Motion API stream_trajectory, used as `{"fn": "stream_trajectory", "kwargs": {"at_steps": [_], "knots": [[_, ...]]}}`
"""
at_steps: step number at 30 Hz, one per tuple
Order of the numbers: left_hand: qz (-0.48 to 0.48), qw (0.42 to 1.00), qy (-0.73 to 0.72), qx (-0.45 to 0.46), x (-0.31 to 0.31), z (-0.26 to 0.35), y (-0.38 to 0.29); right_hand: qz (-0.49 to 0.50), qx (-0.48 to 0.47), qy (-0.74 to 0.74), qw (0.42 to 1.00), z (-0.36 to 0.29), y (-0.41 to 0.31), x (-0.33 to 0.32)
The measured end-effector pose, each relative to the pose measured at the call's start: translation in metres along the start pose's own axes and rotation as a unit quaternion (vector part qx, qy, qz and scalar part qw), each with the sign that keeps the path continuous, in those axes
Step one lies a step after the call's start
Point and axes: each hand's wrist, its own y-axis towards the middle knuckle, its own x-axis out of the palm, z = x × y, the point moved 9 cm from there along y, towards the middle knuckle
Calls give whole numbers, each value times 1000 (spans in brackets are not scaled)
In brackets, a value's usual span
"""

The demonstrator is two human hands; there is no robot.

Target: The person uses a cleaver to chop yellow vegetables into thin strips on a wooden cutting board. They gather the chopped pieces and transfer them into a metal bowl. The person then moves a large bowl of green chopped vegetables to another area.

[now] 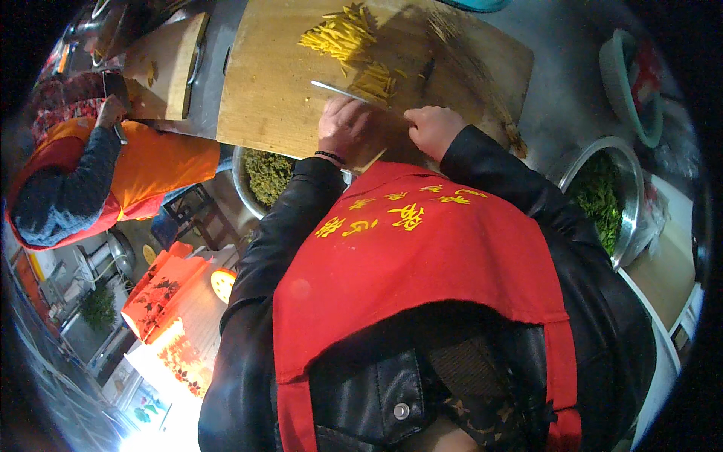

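Observation:
My right hand (435,131) grips the handle end of a kitchen knife (344,92), whose narrow bright edge points left over the wooden cutting board (271,107). Close against the blade's near side lies my left hand (344,127), fingers bent down; what is beneath them is hidden. Just beyond the blade is a small group of yellow strips (373,82), cut from some vegetable. A larger heap of yellow strips (342,35) sits farther up the board. A whisk-like bundle of thin dry stalks (480,79) rests across the board's right side.
A steel bowl of leafy greens (601,198) stands at right, below a green plastic basin (613,73). Under the board's left edge is a basin of dark greenish food (262,178). At left, a co-worker in an orange apron (164,164) is beside another cutting board (164,73).

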Motion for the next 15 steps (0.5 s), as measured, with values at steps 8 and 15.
{"fn": "stream_trajectory", "kwargs": {"at_steps": [8,15], "knots": [[15,997,31,63,7,0,-5,-35,24,-3,999,2,21,12],[26,999,-15,-23,4,-17,-10,-16,0,31,999,7,5,-1]]}}
